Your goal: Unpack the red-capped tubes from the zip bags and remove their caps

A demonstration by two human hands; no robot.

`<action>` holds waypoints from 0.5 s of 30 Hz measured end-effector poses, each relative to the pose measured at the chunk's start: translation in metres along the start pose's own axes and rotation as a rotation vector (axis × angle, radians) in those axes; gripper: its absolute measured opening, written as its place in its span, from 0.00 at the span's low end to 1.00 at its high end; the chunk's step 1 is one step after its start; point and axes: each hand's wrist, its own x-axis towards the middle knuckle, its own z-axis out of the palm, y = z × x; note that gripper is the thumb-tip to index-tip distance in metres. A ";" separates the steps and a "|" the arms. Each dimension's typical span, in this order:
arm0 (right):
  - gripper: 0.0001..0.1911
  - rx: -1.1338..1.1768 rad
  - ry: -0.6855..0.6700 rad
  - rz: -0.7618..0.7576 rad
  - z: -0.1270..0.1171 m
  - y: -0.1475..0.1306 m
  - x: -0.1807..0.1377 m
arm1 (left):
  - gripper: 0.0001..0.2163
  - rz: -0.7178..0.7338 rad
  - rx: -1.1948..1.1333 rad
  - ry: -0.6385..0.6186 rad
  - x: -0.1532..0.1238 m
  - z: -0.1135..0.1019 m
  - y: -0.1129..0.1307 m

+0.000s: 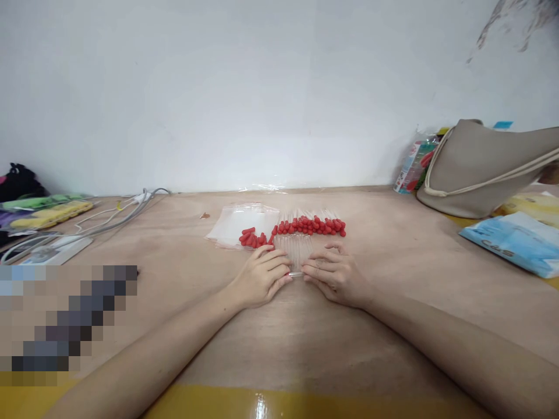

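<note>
Head view: where are the two hands?

– Facing each other on the tan tabletop (271, 349), the left hand (264, 273) and right hand (334, 272) on either side of the thin clear sticks (299, 249).

Are they gripping?

– Both are loosely curled, about half closed, fingertips at the near end of the sticks. A gap stays between the hands. I can't tell whether either one pinches anything.

And the red pieces?

– A row of red pieces (312, 224) runs across the sticks, beyond the fingers. A smaller red cluster (251, 237) lies on the clear bags (231, 218), just beyond the left hand.

Further right?

– A blue packet (515, 243), near a grey-brown bag (484, 166).
</note>
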 end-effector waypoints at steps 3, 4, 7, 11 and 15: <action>0.08 -0.001 0.031 -0.007 -0.001 -0.001 -0.002 | 0.10 -0.003 -0.022 -0.017 -0.001 -0.001 0.001; 0.08 0.001 0.043 -0.010 -0.001 -0.001 -0.002 | 0.10 -0.001 -0.027 -0.019 0.000 -0.001 0.002; 0.08 0.006 0.065 -0.018 -0.001 -0.002 -0.003 | 0.09 0.012 -0.035 -0.011 0.000 -0.002 0.003; 0.10 0.019 0.064 -0.016 -0.005 0.006 -0.008 | 0.07 0.022 -0.046 -0.012 -0.009 -0.005 -0.004; 0.08 -0.012 0.143 0.200 -0.006 0.023 -0.014 | 0.06 -0.127 -0.030 0.143 -0.022 -0.007 -0.024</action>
